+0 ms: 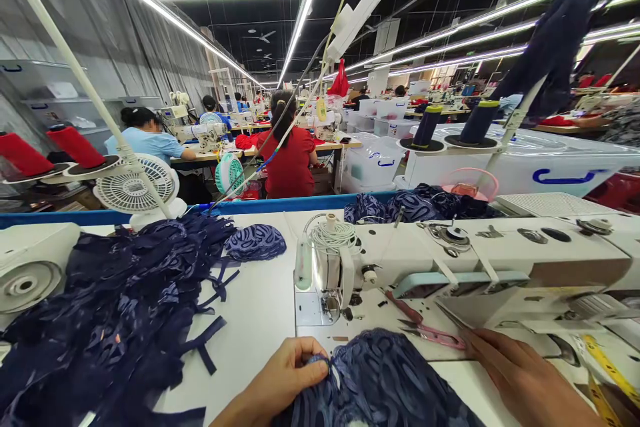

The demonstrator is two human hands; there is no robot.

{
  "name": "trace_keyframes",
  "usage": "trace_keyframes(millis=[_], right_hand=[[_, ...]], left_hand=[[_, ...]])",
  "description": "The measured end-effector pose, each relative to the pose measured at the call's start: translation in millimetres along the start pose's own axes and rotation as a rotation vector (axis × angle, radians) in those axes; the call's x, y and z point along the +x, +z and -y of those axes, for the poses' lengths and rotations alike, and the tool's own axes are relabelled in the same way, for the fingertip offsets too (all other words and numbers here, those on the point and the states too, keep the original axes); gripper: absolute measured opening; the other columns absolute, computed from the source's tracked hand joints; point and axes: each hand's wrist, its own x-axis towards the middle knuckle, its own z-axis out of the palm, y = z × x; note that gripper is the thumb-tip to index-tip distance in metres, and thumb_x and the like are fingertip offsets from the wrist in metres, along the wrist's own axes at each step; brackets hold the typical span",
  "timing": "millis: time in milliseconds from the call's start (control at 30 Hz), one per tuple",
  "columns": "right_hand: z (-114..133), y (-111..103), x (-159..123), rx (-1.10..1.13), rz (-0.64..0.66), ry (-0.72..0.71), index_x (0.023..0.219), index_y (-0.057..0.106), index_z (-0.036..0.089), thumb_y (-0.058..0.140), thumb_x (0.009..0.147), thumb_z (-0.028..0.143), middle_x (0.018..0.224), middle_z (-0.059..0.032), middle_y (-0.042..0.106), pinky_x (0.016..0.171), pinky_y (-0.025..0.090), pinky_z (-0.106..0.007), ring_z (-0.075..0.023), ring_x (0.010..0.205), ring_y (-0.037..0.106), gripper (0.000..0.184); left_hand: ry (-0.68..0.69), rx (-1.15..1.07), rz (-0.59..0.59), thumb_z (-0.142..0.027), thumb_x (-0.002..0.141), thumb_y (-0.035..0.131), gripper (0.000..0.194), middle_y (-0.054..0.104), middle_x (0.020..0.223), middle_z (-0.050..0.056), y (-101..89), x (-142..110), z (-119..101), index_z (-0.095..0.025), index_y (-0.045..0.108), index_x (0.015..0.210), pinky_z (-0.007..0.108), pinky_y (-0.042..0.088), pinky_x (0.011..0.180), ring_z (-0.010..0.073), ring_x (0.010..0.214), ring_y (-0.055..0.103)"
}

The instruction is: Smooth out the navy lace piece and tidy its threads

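Observation:
Thumb and forefinger of my left hand [295, 370] pinch the edge of a navy patterned bra cup [390, 373], which lies at the front of the sewing table. Extended and low over the tabletop, my right hand [520, 373] has its fingertips at the handle end of pink thread snips [440, 335]. Whether they grip the snips I cannot make out. The snips' blades point left, below the arm of a white sewing machine [390, 250]. Its needle area [331, 307] is just beyond the cup.
A heap of navy fabric pieces [125, 300] covers the left side, with a separate patterned cup [256, 242] beside it. More patterned pieces [395, 205] lie behind the machine. A yellow tape measure [607, 363] is at the right. Other people [286, 153] sit at machines ahead.

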Motion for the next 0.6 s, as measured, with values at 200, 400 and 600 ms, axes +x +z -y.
trace_keyframes(millis=[200, 400, 600], right_hand=[[48, -17, 29, 0.102, 0.023, -0.075, 0.108, 0.071, 0.024, 0.043, 0.097, 0.023, 0.108, -0.0121, 0.070, 0.078, 0.057, -0.036, -0.0238, 0.091, 0.069, 0.030], [70, -11, 49, 0.243, 0.110, -0.058, 0.108, 0.069, 0.022, 0.044, 0.099, 0.021, 0.101, -0.0085, 0.070, 0.080, 0.057, -0.033, -0.0204, 0.091, 0.068, 0.026], [58, 5, 43, 0.025, 0.057, -0.174, 0.112, 0.064, 0.019, 0.041, 0.091, 0.008, 0.097, -0.0099, 0.068, 0.080, 0.056, -0.040, -0.0254, 0.088, 0.066, 0.033]], left_hand=[[0.047, 0.004, 0.051, -0.062, 0.066, 0.079, 0.054, 0.058, 0.076, 0.000, -2.4, 0, 2, -0.014, 0.063, 0.083, 0.024, 0.033, 0.066, 0.0129, 0.071, 0.049], [0.082, 0.004, 0.098, -0.064, 0.071, 0.076, 0.054, 0.061, 0.080, 0.001, -8.0, 3, 7, -0.014, 0.063, 0.087, 0.025, 0.037, 0.071, 0.0143, 0.075, 0.053], [0.034, -0.042, 0.053, -0.059, 0.067, 0.080, 0.051, 0.059, 0.075, -0.001, -3.3, 0, 1, -0.014, 0.064, 0.085, 0.023, 0.035, 0.066, 0.0120, 0.068, 0.050]])
